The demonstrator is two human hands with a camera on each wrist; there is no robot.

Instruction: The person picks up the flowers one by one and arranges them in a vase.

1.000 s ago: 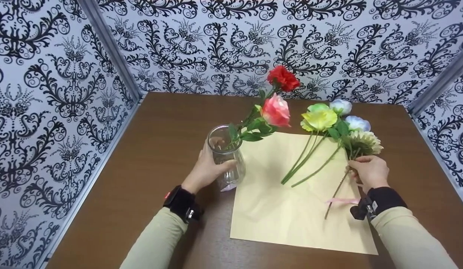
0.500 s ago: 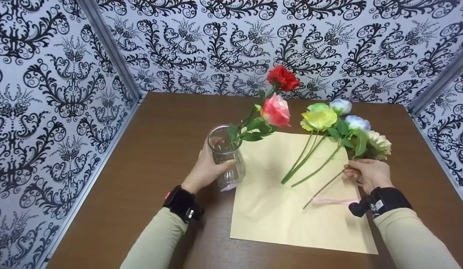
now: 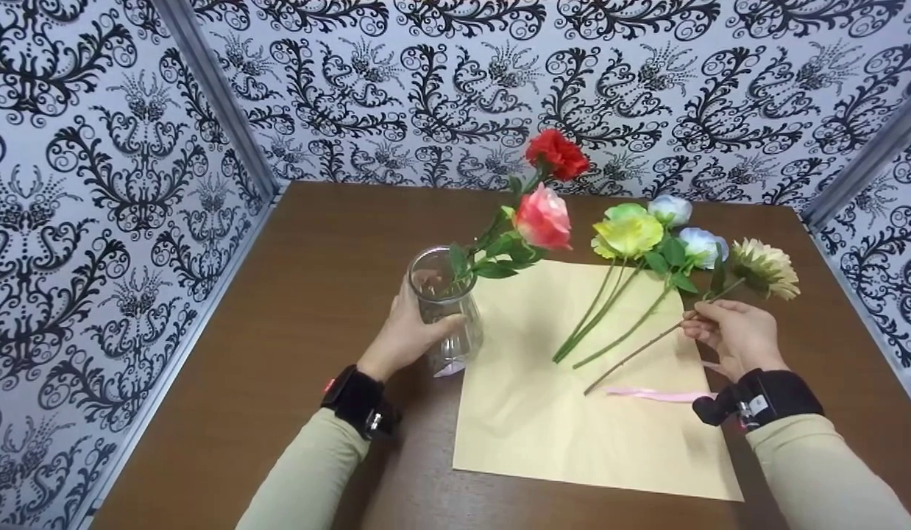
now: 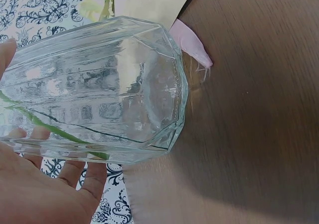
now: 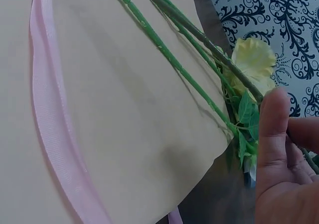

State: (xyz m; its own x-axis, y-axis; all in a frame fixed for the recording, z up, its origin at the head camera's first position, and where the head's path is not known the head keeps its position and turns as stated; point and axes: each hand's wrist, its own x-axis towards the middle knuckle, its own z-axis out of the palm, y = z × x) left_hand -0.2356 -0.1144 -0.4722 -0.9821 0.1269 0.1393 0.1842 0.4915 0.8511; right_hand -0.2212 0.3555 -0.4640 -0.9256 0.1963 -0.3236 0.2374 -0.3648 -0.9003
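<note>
My left hand [image 3: 415, 327] grips a clear glass vase [image 4: 99, 89] around its side, thumb across the front. A red carnation [image 3: 557, 154] and a pink rose [image 3: 544, 218] lean out of the vase to the right, and their stems show through the glass in the left wrist view. Between thumb and fingers, my right hand [image 3: 739, 335] pinches the brown stem [image 3: 632, 355] of a cream flower [image 3: 766, 269]. Its bloom points to the upper right, and the stem's lower end reaches over the sheet of paper. In the right wrist view the thumb [image 5: 274, 129] presses on that stem.
A cream paper sheet [image 3: 573, 434] lies on the brown table [image 3: 330, 235]. Yellow flowers [image 3: 628, 232] and pale blue flowers [image 3: 702, 246] rest on its far right part. A pink ribbon [image 5: 50, 99] crosses the paper under the right wrist. Patterned walls [image 3: 455, 96] stand behind and at the sides.
My right hand has shifted slightly right and up, swinging the cream flower's bloom rightward, away from the blue flowers, while its stem end moved left. The left hand and vase have stayed still.
</note>
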